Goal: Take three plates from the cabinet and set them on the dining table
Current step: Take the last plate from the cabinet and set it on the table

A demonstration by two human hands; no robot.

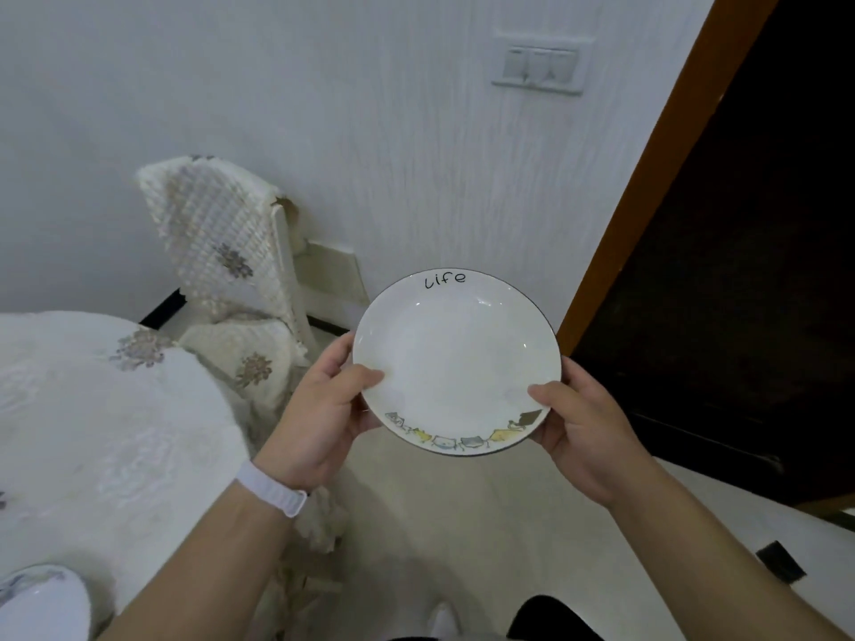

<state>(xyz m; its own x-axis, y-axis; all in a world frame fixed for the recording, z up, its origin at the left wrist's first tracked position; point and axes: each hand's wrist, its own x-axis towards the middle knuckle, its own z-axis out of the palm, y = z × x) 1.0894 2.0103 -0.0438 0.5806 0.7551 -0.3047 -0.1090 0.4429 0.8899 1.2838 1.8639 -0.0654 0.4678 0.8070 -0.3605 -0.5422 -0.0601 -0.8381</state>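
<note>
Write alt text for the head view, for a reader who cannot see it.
The left hand and right hand grip opposite edges of a white plate lettered "Life", with cartoon figures along its near rim. A cloth-covered dining table lies to the left, a covered chair beyond it.

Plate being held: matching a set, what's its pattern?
White plate, dark rim, cartoon figures along near edge, "Life" written opposite; head view.

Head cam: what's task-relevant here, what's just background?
Job: plate, gripped at its rim by left hand and right hand; dining table; white dish at its near edge.
Background: covered chair; wall switch; wooden frame; wristband.
</note>
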